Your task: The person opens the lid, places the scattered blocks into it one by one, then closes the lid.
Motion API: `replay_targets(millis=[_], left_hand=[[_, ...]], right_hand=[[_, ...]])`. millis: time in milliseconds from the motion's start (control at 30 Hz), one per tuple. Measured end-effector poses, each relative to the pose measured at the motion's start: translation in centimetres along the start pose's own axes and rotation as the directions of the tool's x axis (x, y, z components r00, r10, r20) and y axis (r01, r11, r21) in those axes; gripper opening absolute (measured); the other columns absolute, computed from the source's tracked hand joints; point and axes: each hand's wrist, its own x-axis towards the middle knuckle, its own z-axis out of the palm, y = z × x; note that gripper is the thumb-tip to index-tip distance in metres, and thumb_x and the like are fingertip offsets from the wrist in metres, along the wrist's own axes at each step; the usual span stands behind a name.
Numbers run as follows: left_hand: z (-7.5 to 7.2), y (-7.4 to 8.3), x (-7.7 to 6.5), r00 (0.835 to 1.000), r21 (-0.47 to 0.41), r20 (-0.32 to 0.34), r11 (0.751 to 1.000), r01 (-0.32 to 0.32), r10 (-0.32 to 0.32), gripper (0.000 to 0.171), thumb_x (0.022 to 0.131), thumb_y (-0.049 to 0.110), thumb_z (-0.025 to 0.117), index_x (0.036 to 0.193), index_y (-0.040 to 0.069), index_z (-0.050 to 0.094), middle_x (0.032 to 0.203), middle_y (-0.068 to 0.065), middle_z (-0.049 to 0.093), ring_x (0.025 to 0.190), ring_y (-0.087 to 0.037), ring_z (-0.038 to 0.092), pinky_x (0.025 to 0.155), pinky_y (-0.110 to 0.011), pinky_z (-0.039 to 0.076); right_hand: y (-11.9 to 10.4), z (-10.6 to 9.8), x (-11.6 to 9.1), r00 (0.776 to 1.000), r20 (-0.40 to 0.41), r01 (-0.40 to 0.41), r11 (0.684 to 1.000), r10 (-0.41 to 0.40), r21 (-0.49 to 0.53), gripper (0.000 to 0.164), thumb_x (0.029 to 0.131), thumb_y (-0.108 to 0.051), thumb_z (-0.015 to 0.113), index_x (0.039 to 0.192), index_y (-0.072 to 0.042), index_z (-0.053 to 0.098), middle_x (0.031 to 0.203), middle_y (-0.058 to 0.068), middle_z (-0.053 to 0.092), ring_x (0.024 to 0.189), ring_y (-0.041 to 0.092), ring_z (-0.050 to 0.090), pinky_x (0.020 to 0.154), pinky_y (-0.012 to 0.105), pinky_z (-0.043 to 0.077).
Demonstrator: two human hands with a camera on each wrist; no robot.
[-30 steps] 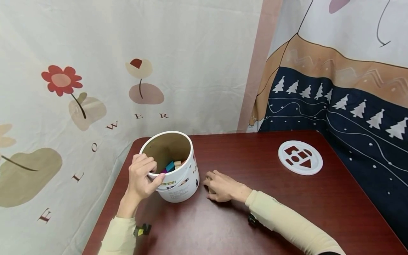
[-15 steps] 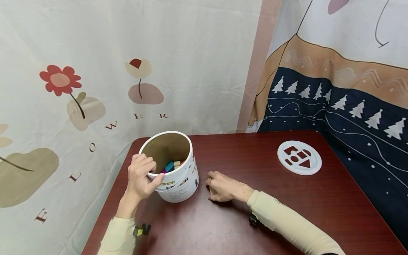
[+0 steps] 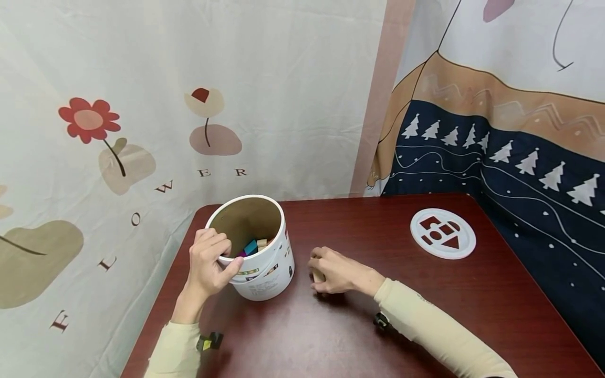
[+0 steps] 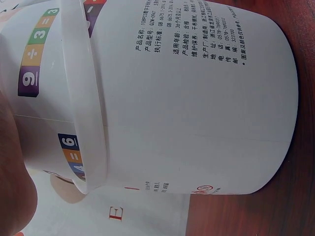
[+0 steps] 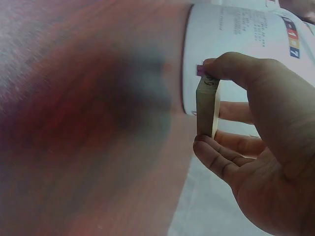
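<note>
A white bucket (image 3: 264,286) with printed number tiles stands upright at the table's left side. My left hand (image 3: 205,262) grips its near-left rim, thumb outside and fingers over the edge. Inside lie a blue block (image 3: 251,247), a plain wooden block (image 3: 262,243) and a bit of purple. Just right of the bucket, my right hand (image 3: 336,272) pinches a thin wooden block (image 5: 206,110) between thumb and fingers. A dark digit, 6 or 9, marks its end. Behind it, near the thumb tip, shows a small purple piece (image 5: 200,70); whether it is held I cannot tell.
A round white lid (image 3: 467,237) with shaped cut-outs lies flat at the far right of the dark red table (image 3: 368,231). Printed curtains (image 3: 293,105) hang behind the table and along its sides.
My right hand has shifted a little to the right, away from the bucket, with the wooden block, which now shows more clearly. The left hand and bucket have stayed in place.
</note>
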Motion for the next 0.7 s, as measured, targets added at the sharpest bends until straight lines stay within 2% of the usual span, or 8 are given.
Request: replay_targets(millis=[367,600,700], left_hand=[[0.0,-0.2,-0.1,1.000,0.005,-0.001,1.000,0.000,0.000,0.051,0.085,0.048,0.053,0.053,0.012,0.035,0.053,0.004,0.026,0.055,-0.016,0.026,0.063,-0.043,0.026],[0.0,-0.4,-0.3,1.000,-0.001,0.010,1.000,0.007,-0.007,0.042,0.076,0.040,0.057,0.053,0.013,0.034,0.054,0.006,0.025,0.056,-0.014,0.024,0.063,-0.044,0.027],[0.0,-0.4,-0.3,1.000,-0.003,0.013,1.000,0.007,-0.007,0.042,0.076,0.040,0.058,0.053,0.014,0.034,0.054,0.006,0.025,0.056,-0.013,0.024,0.063,-0.044,0.027]], right_hand=[[0.9,-4.0,0.3,0.994,-0.113,0.012,1.000,-0.010,0.020,0.046,0.080,-0.037,0.078,0.112,-0.004,0.075,0.116,0.011,0.063,0.101,0.021,0.059,0.089,0.036,0.054],[1.4,-7.0,1.3,0.970,-0.238,0.052,0.998,-0.046,0.020,0.044,0.079,-0.033,0.080,0.110,-0.003,0.074,0.114,0.011,0.064,0.100,0.020,0.059,0.090,0.037,0.053],[1.5,-8.2,1.7,0.959,-0.276,0.068,0.998,-0.061,0.017,0.042,0.078,-0.031,0.081,0.109,-0.003,0.074,0.112,0.010,0.064,0.099,0.019,0.058,0.088,0.035,0.052]])
